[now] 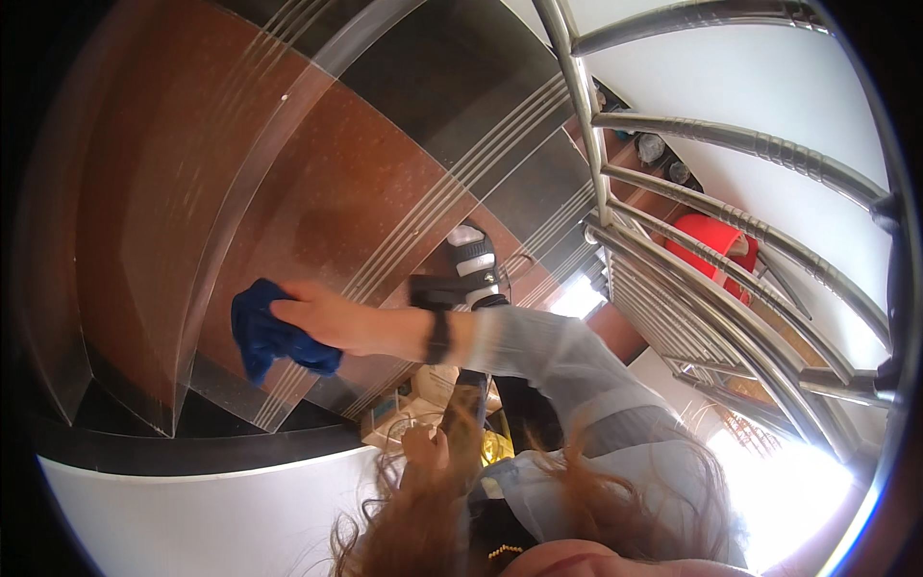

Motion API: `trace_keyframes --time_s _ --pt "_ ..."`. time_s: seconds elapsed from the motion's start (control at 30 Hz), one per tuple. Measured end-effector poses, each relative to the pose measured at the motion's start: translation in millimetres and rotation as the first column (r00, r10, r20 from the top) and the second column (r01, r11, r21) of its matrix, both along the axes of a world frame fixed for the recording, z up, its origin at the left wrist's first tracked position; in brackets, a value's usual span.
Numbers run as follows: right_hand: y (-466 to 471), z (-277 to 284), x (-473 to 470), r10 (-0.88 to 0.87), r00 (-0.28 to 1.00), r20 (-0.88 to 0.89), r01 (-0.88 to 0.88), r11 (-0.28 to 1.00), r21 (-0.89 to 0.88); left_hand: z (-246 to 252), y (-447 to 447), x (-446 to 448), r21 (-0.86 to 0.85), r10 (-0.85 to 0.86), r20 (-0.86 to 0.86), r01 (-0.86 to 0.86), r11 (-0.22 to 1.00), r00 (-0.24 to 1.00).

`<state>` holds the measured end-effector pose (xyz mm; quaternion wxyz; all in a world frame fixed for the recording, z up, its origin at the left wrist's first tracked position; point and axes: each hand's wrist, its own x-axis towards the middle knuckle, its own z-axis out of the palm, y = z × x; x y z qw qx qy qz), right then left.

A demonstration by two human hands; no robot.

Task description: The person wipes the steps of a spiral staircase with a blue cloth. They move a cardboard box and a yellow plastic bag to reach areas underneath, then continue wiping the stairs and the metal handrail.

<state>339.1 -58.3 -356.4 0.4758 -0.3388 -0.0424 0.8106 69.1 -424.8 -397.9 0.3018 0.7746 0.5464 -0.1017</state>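
My right hand [328, 315] holds a dark blue cloth [267, 335] over a reddish-brown stair tread [310, 180]. The cloth hangs bunched below the fingers; whether it touches the tread is unclear. A dark band [438, 335] circles that wrist, below a sheer pale sleeve. My left hand [425, 448] is low in the view, close to my body and beside a cardboard box [386, 420]. Its fingers look curled, but hair and blur hide whether they hold anything. A foot in a black strapped sandal [474, 260] stands on a lower stair.
Dark grooved strips [447, 180] edge the curving stairs. A stainless-steel railing [721, 141] runs along the right, with a red plastic object [703, 245] beyond it. Something shiny yellow [496, 447] lies near the box. A white wall [216, 512] borders the lower left.
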Motion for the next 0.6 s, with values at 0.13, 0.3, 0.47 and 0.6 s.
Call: trace_keyframes --time_s 0.13,0.3,0.47,0.6 --pt "-39.4 29.5 100.9 -0.184 0.854 0.486 0.094 0.974 0.204 1.4 -3.8 0.7 -0.023 0.013 -0.03 -0.014 1.0 0.999" --pt "19.3 -29.2 212.5 -0.401 -0.379 0.834 -0.081 0.912 0.402 11.3 1.8 6.9 -0.196 0.096 -0.036 -0.101 0.975 0.995" --pt "52.3 -118.5 270.2 -0.351 -0.837 0.42 -0.324 0.936 0.135 14.6 -2.6 9.9 -0.284 0.121 -0.07 -0.136 0.949 0.99" --pt "17.9 -135.4 297.1 -0.028 -0.754 0.656 0.006 0.999 0.049 18.8 -19.7 18.1 -0.198 0.063 -0.085 -0.079 0.977 0.994"
